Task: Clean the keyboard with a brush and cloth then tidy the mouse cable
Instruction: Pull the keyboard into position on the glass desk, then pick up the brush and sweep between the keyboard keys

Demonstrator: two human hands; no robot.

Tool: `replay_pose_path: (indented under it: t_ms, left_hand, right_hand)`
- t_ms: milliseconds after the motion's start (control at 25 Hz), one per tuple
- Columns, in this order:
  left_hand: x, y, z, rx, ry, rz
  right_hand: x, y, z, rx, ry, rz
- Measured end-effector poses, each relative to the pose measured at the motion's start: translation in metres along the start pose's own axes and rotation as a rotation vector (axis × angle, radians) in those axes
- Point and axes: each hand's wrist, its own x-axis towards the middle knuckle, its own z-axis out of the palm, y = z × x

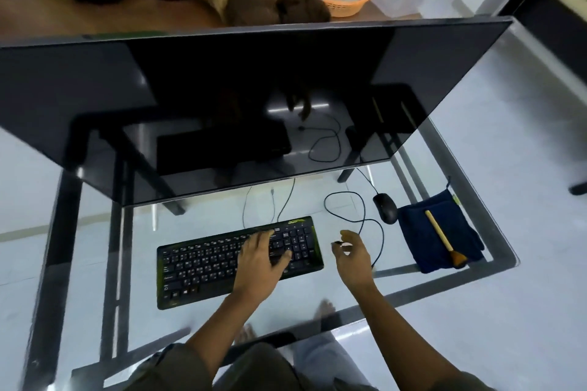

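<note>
Brush [444,237] lies on cloth [438,240], far right: cleaning looks finished or unstarted. Left hand [262,259] flat on keyboard [203,267], fingers spread. Right hand [354,252] pinches plug of mouse cable [355,209], still loose.

Bare glass worktop [95,247] lies open left of the keyboard [203,263] and along the near edge in front of it. Behind the keyboard the tilted monitor [254,98] overhangs, leaving only a low gap crossed by thin cables. To the right, the looping mouse cable [362,219] lies across the strip between keyboard and mouse [385,207]. Further right, the folded cloth [419,241] carrying the brush [443,236] fills the corner.
</note>
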Motion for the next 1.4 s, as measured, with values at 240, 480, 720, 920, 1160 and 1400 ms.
replay_pose_path:
  t_ms: [240, 480, 720, 920, 1160, 1400]
  left_hand:
    - [0.044, 0.111, 0.094, -0.014, -0.135, 0.183]
    - [0.086, 0.206, 0.192, 0.046, -0.24, 0.472]
    - [0.094, 0.222, 0.239, 0.388, -0.507, 0.522]
    - [0.091, 0.218, 0.239, 0.373, -0.531, 0.532]
    - [0.097, 0.189, 0.177, 0.094, -0.27, 0.474]
    - [0.08, 0.093, 0.073, -0.021, 0.046, 0.222]
  right_hand:
    - [0.059, 0.018, -0.104, -0.024, 0.13, -0.041]
    - [0.139, 0.071, -0.185, -0.183, 0.251, 0.095]
    - [0.165, 0.103, -0.211, -0.317, 0.15, 0.16]
    - [0.167, 0.104, -0.216, -0.274, 0.094, 0.212]
    - [0.133, 0.051, -0.201, 0.249, 0.092, 0.193]
    - [0.079, -0.009, -0.124, 0.584, -0.252, 0.139]
